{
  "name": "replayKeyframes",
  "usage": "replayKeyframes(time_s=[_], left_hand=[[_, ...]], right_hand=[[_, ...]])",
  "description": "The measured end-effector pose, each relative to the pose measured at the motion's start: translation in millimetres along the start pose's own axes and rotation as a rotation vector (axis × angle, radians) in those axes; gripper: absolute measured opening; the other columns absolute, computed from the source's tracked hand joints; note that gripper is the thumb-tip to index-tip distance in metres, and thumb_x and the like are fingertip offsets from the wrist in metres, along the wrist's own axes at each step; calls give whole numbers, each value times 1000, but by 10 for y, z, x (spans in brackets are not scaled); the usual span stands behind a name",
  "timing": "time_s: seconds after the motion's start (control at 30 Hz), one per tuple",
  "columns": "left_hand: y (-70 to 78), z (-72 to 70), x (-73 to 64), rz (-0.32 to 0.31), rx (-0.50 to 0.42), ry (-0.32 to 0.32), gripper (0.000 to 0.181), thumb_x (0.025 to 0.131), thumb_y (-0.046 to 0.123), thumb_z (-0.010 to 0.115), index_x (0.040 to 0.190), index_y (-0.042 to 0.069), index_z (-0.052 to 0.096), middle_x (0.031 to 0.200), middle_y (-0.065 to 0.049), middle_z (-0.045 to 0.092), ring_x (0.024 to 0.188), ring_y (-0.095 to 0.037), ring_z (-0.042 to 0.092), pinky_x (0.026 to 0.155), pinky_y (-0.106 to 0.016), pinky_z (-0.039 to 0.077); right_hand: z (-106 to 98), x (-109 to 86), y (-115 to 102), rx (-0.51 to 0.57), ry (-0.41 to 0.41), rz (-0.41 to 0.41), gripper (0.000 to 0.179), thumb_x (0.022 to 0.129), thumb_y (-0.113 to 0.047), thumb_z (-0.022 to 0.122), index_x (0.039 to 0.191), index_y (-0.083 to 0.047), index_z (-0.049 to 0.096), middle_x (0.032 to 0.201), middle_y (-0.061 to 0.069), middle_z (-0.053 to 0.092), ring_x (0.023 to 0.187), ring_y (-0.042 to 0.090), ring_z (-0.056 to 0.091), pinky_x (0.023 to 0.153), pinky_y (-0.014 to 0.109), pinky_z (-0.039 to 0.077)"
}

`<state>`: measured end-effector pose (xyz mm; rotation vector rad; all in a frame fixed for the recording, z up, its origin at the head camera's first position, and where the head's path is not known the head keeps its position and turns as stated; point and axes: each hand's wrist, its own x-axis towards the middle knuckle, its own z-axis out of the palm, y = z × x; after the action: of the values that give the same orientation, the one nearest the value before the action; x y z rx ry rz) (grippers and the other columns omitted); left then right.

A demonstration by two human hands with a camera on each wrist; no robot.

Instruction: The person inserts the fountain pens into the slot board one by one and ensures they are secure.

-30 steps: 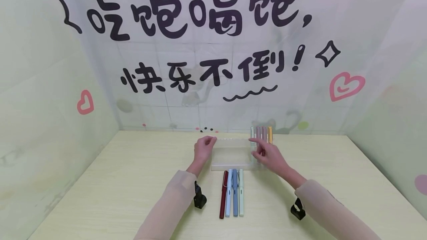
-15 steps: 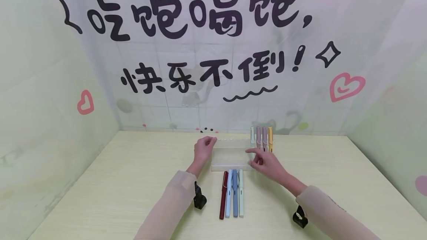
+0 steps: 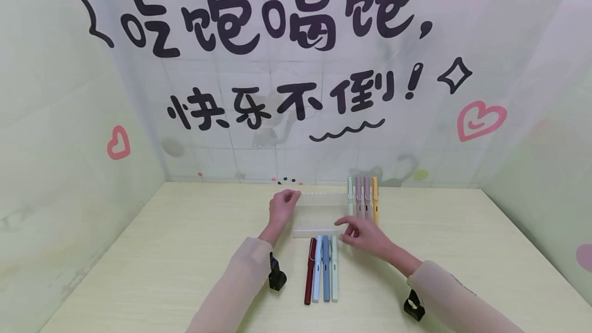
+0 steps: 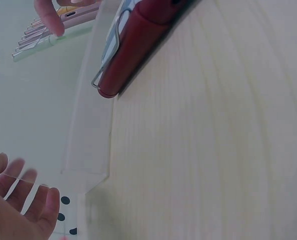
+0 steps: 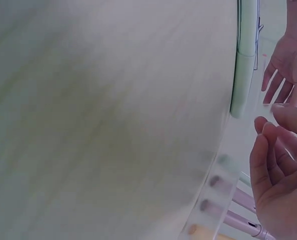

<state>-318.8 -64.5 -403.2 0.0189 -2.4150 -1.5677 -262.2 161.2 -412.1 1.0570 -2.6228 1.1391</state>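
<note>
Pale wood-grain table point(image 3: 425, 281). Frosted, boxy plastic tray point(image 3: 314, 233) on it; left hand point(image 3: 283, 207) pinches its far left corner. Right hand point(image 3: 365, 233) at near right edge, fingers loosely bent, nothing held. Slim cylindrical pens, metal clips: back row point(image 3: 367, 197) inside tray's right end, front row point(image 3: 326, 271) before it.

A pale wood-grain table point(image 3: 185, 251) bears a translucent box point(image 3: 307, 233) and, just before it, four pens point(image 3: 326, 271).

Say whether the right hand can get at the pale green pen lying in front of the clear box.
Probably yes: the right hand seems empty and close to the pale green pen, with nothing visible between; the darker blue pen lies on its far side.
</note>
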Motion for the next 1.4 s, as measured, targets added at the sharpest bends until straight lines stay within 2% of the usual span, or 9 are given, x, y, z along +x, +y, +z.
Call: replayKeyframes(time_s=[0.4, 0.57, 0.63, 0.8, 1.2, 1.4], left_hand=[[15, 1, -15, -6, 2, 1, 25, 87, 22, 55, 96, 1, 64, 90, -10, 63, 85, -22, 58, 74, -33, 47], [9, 4, -16, -13, -3, -4, 25, 87, 23, 55, 96, 1, 64, 91, -10, 63, 86, -22, 57, 74, -33, 47], [3, 6, -12, -15, -4, -4, 24, 88, 23, 55, 96, 2, 64, 91, -10, 63, 86, -22, 57, 74, -34, 47], [-10, 7, -4, -8, -3, -7, 24, 88, 23, 55, 96, 2, 64, 90, -9, 63, 85, -22, 57, 73, -34, 47], [-17, 5, 1, -8, -7, -10, 23, 88, 21, 55, 96, 1, 64, 90, -10, 63, 85, -23, 57, 74, -34, 47], [-15, -1, -5, -2, 4, -14, 24, 88, 22, 54, 96, 2, 64, 91, -10, 63, 86, -23, 57, 74, -34, 47]], right_hand=[[53, -10, -33, -3, -97, 62, 26, 80, -8, 63, 104, 0, 58, 69, -6, 57, 58, 7, 52, 49, 22, 45], [73, -13, -39, 4, -120, -1, 29, 82, -19, 62, 104, 1, 57, 67, -10, 55, 58, 4, 51, 50, 22, 44], [82, -11, -40, 15, -136, -1, 33, 82, -23, 62, 104, 1, 56, 67, -10, 54, 57, 4, 51, 50, 23, 44], [115, 10, -46, -13, -184, 83, 36, 81, -23, 64, 108, -1, 56, 66, -8, 54, 57, 6, 51, 52, 23, 44], [140, 2, -68, -51, -195, 77, 34, 80, -28, 65, 103, -4, 56, 63, -9, 51, 54, 4, 46, 50, 22, 41], [126, -2, -75, -51, -237, 81, 37, 78, -27, 67, 103, -3, 55, 62, -9, 51, 53, 3, 45, 49, 21, 41]])
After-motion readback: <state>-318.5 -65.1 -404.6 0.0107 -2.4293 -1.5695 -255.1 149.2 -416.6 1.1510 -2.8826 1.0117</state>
